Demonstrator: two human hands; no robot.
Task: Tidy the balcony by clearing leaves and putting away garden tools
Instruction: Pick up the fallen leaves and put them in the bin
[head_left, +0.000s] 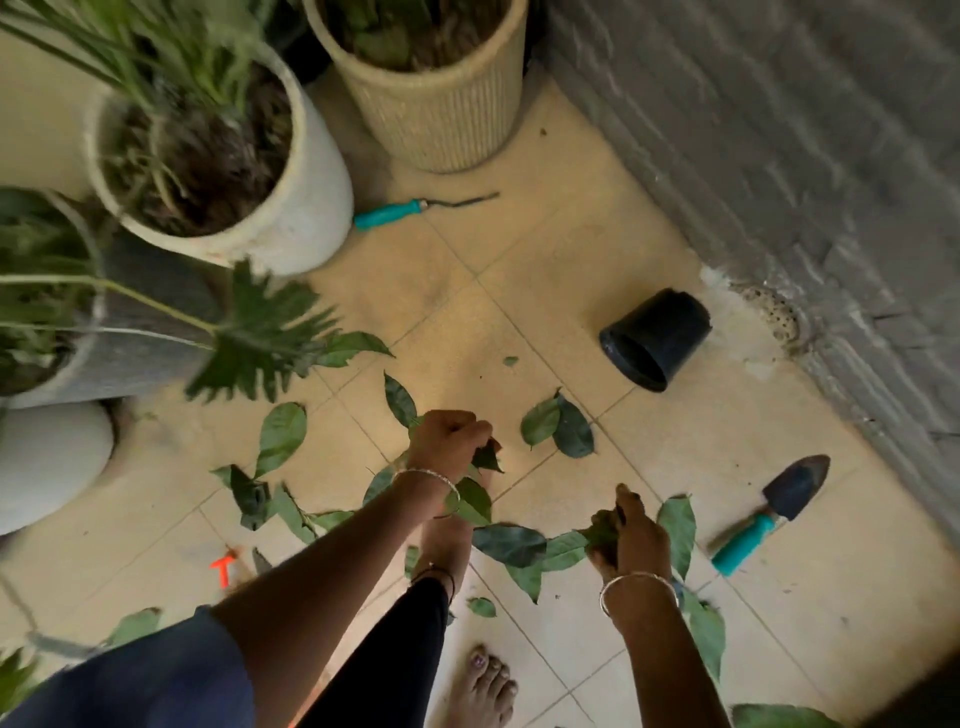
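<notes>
Leaves (558, 428) strewn over tiles (519, 249) at lower centre; some bunched inside tightly curled left hand (449, 441), more clutched in closed right hand (636, 540), just right of centre.

Dim, warm, soft light; motion blur on plants at left; wide-angle bending at edges

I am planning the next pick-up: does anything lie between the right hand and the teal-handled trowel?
Only one green leaf lies flat on the tiles between the right hand, which grips leaves, and the trowel. Nothing taller blocks the way.
</notes>
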